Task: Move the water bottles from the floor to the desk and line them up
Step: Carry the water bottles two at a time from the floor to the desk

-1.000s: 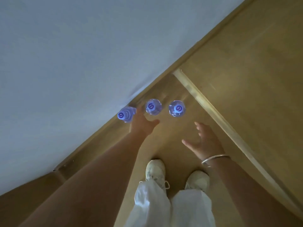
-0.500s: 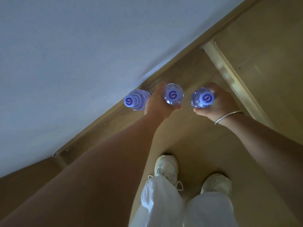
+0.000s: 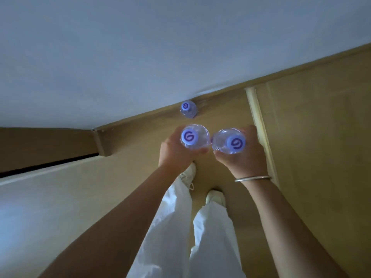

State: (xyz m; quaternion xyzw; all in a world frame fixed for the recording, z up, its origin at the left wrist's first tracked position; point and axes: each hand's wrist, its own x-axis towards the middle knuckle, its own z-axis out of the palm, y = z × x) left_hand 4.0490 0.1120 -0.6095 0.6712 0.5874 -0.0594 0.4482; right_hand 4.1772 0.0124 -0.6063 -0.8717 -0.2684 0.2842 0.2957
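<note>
Both hands are full here. The left hand [image 3: 176,151] grips one clear water bottle [image 3: 197,137] with a purple-swirl cap, and the right hand [image 3: 244,157] is wrapped around a second bottle [image 3: 224,142], tilted a bit; the two bottles sit just beside each other, held above the wooden floor [image 3: 220,173]. A third bottle [image 3: 188,109] stands on the floor by the white wall [image 3: 140,47]. There's a silver bangle [image 3: 253,178] on the right wrist, and white sneakers [image 3: 215,197] below.

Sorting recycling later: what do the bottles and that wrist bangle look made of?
Bottles: clear glossy plastic, probably; the walls are see-through, with opaque blue caps. Bangle on the right wrist: thin, silvery and shiny, likely metal.
</note>
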